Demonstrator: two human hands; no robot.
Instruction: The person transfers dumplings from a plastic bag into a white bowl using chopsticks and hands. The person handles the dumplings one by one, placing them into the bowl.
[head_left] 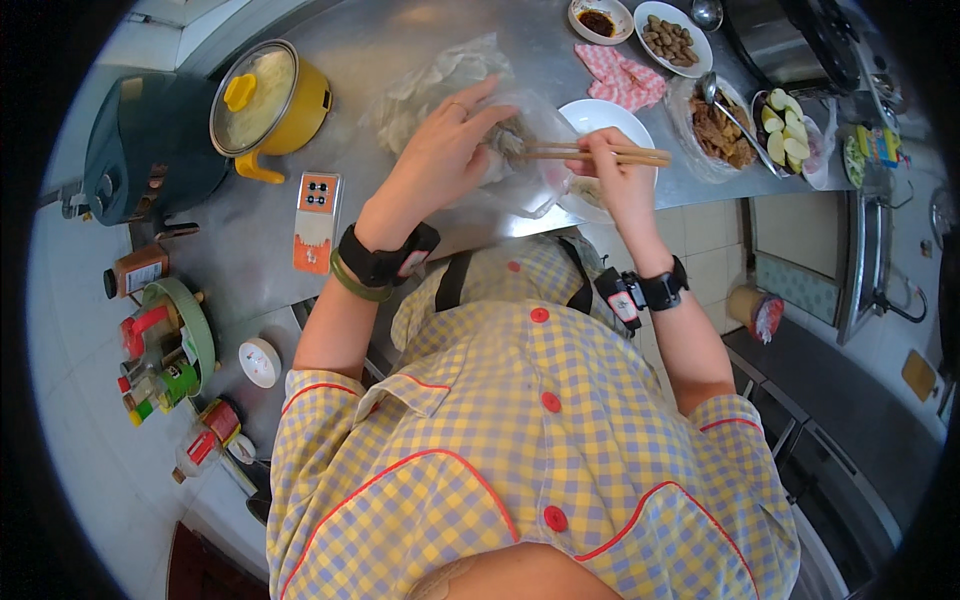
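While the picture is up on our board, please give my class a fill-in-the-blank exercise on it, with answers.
1. The right hand grips a pair of ____.
2. The lidded pot stands to the ____ of the plastic bag.
3. The buttons on the checked garment are ____.

Missing words: chopsticks; left; red.

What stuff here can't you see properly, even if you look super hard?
All in the head view:
- Most of what's in the plastic bag: the left hand and crumpled plastic cover it.
- Part of the white dish: the right hand and the bag hide it.
- The yellow pot's contents: unclear through its lid.
- The big dark container: cut off by the upper edge.
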